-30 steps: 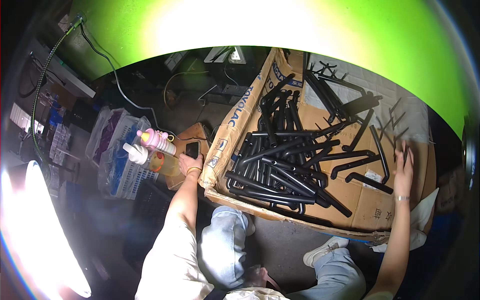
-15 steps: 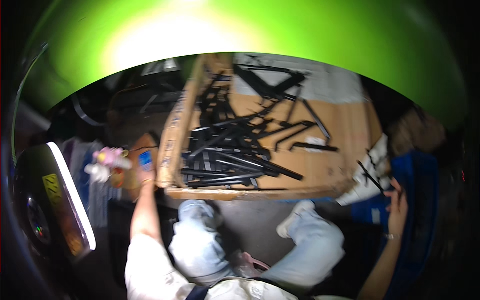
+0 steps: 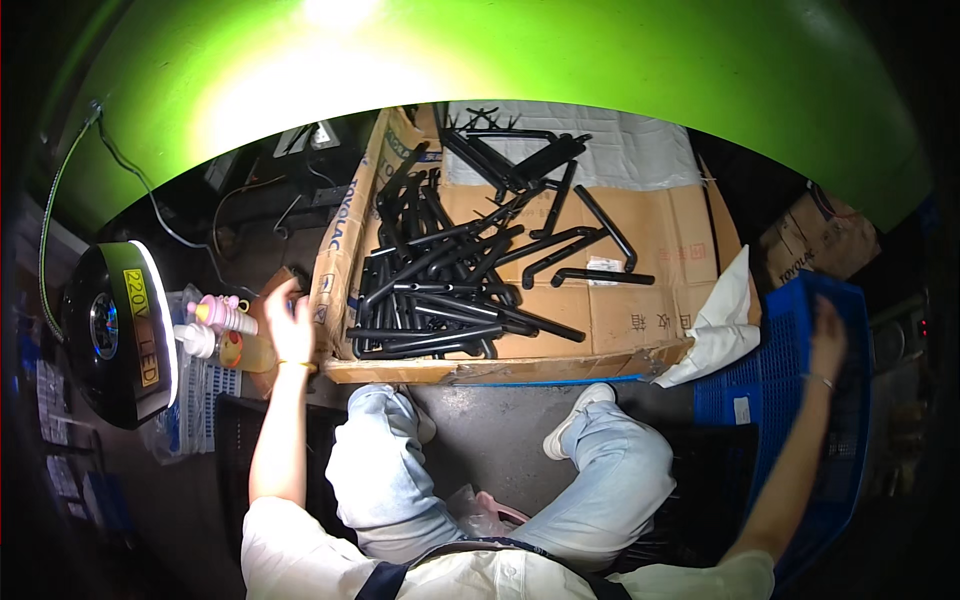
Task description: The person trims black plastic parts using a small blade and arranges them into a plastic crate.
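Blue crate: one. Hands: two. Bottles: two.

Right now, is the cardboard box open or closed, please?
It is open: nothing closes the top of the cardboard box, and black tubes are visible inside.

In mid-frame we have a brown cardboard box, with black bent tubes heaped in its left half. A pale flat sheet lies at its back, upper centre; a crumpled white sheet covers its near right corner. Right of it we see a blue plastic basket; left, a white-capped translucent bottle.
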`<state>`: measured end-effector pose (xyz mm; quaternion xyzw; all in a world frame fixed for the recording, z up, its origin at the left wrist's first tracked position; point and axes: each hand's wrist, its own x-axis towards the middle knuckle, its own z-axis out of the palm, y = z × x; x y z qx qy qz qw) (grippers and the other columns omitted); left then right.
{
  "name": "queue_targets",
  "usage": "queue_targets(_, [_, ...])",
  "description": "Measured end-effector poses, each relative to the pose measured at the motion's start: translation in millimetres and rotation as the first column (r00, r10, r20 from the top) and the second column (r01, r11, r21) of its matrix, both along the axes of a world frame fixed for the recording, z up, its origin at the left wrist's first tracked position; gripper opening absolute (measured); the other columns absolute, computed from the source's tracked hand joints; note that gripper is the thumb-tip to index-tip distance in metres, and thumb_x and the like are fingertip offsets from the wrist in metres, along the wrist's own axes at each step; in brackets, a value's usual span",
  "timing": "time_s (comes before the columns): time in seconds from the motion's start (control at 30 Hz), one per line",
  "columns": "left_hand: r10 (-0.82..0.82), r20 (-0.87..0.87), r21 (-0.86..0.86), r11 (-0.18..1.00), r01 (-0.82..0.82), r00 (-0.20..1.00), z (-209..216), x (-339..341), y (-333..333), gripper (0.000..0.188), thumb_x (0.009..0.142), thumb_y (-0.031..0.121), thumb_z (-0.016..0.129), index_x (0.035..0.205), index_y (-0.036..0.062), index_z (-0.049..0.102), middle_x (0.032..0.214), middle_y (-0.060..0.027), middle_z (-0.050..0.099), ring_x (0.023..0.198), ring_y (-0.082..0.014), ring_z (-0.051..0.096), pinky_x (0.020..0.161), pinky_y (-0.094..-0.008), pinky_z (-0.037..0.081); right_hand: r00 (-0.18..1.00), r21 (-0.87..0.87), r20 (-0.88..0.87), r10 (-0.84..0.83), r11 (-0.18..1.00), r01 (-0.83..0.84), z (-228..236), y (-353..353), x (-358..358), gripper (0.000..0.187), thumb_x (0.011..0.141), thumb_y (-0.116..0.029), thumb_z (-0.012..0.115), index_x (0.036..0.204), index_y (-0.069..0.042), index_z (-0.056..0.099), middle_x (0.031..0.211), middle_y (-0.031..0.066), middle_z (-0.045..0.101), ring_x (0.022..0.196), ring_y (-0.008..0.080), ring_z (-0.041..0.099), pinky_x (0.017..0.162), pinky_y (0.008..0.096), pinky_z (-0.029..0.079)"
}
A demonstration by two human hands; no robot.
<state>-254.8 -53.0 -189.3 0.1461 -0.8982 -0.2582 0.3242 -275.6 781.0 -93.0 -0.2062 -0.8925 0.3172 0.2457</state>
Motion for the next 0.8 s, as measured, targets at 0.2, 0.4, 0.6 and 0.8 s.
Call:
queue_targets(0.2, [-0.829, 0.313, 0.025, 0.495, 0.868, 0.463, 72, 9, 205, 0.039, 0.08, 0.027, 0.069, 0.108, 0.0005, 0.063, 0.098, -0.0172, 0.065, 0.092, -0.0356, 0.063, 0.082, -0.0434, 0.05, 0.768, -0.206, 0.118, 0.629, 0.772, -0.601, -149, -251, -169, 0.029, 0.091, -0.028, 0.064, 0.112, -0.007, 0.068, 0.08, 0.015, 0.069, 0.068, 0.0254, 0.067, 0.065, 0.037, 0.052])
queue_targets(0.4, [-0.709, 0.638, 0.158, 0.502, 0.85, 0.3, 25, 56, 239, 0.036, 0.09, 0.032, 0.06, 0.119, 0.0108, 0.058, 0.098, -0.008, 0.062, 0.092, -0.0276, 0.064, 0.081, -0.0397, 0.05, 0.716, -0.332, 0.314, 0.623, 0.779, -0.532, -203, -431, -251, 0.06, 0.095, -0.024, 0.057, 0.149, -0.017, 0.031, 0.08, 0.016, 0.069, 0.052, 0.0245, 0.066, 0.053, 0.0384, 0.054])
queue_targets(0.6, [-0.738, 0.623, 0.263, 0.509, 0.82, 0.259, 26, 54, 229, 0.037, 0.091, 0.031, 0.06, 0.122, 0.0101, 0.057, 0.1, -0.0082, 0.064, 0.096, -0.0273, 0.064, 0.083, -0.04, 0.051, 0.734, -0.431, 0.291, 0.614, 0.769, -0.473, -253, -456, -311, 0.044, 0.097, -0.027, 0.055, 0.137, -0.013, 0.044, 0.095, 0.0154, 0.069, 0.053, 0.0249, 0.066, 0.048, 0.0349, 0.053])
queue_targets(0.8, [-0.729, 0.6, 0.244, 0.559, 0.792, 0.33, 22, 51, 220, 0.036, 0.09, 0.03, 0.061, 0.12, 0.0098, 0.058, 0.097, -0.0085, 0.064, 0.095, -0.0274, 0.065, 0.082, -0.0403, 0.052, 0.73, -0.298, 0.43, 0.531, 0.847, -0.44, -245, -465, -287, 0.028, 0.094, -0.033, 0.056, 0.113, -0.013, 0.061, 0.092, 0.0174, 0.071, 0.067, 0.0319, 0.07, 0.062, 0.0423, 0.055])
